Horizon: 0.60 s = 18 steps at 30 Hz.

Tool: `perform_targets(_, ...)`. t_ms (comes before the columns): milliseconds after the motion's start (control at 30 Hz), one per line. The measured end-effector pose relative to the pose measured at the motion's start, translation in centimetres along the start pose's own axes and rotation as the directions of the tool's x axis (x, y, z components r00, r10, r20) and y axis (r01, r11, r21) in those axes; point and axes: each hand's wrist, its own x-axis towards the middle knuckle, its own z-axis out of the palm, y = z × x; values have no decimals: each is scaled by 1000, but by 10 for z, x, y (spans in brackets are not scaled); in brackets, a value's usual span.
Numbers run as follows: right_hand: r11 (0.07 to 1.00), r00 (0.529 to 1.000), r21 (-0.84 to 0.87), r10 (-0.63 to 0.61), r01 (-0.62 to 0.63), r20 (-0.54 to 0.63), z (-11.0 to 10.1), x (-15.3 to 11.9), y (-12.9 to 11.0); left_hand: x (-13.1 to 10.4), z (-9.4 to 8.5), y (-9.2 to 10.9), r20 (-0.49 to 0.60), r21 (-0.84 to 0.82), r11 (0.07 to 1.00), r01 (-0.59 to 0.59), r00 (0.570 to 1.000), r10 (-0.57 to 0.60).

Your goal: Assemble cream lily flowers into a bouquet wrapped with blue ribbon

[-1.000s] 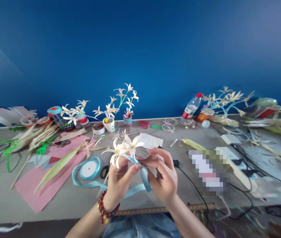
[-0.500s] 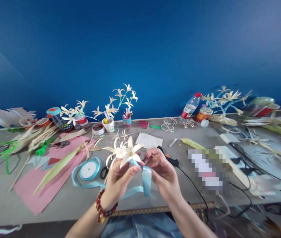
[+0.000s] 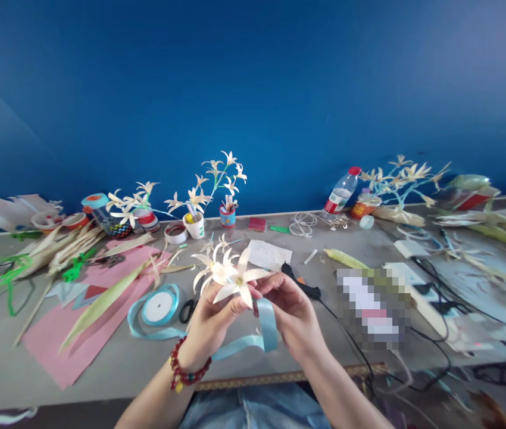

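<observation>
Spray of cream flowers (image 3: 241, 279): held above the table (image 3: 119, 372) at lower centre of frame; stem hidden by petals and fingers.

Left hand (image 3: 211, 319): grip closed, thumb and fingers about the spray just beneath the blossoms.

Right hand (image 3: 295, 319): fingers curled in at the stem end; how tightly, and on what, cannot be told.

Blue ribbon (image 3: 268, 333): looped over beside the right fingertips, dropping, then running left to its spool (image 3: 159, 307).

Change noted: the front blossom has turned to face the camera, covering the blue-bound stem seen a second ago; the ribbon loop now hangs broader. Probably the stem is being rolled to take another turn of ribbon.

Containers, upper centre: white cup (image 3: 194, 228), holding pens and something yellow; blue-and-red pot (image 3: 227, 218), filled with small upright pieces, too small to identify.

Upper left: patterned jar (image 3: 112, 220), orange-and-blue lid on, contents not clear; red-and-white can (image 3: 147, 221), flowers leaning above it.

Upper right: tilted bottle (image 3: 340, 195), red cap on, fill level uncertain; orange tub (image 3: 364, 207), a small capped vessel in or behind it.
</observation>
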Motion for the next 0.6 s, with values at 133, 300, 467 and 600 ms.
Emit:
perform_targets(133, 999, 999, -25, 34, -34, 6, 0, -1, -2, 2, 6, 6, -73, 45, 999, -21, 997, 24)
perform_targets(300, 999, 999, -22, 31, -30, 20, -1, 0, 1, 3, 6, 5, -95, 58, 998, 0, 995, 5)
perform_targets(467, 995, 997, -61, -76, 77, 17, -1, 2, 3, 1, -2, -9, -105, 65, 998, 15, 994, -8)
perform_targets(600, 960, 979, -197, -202, 200, 9, 0, 2, 1, 2, -3, -14, -143, 147, 989, -32, 988, 53)
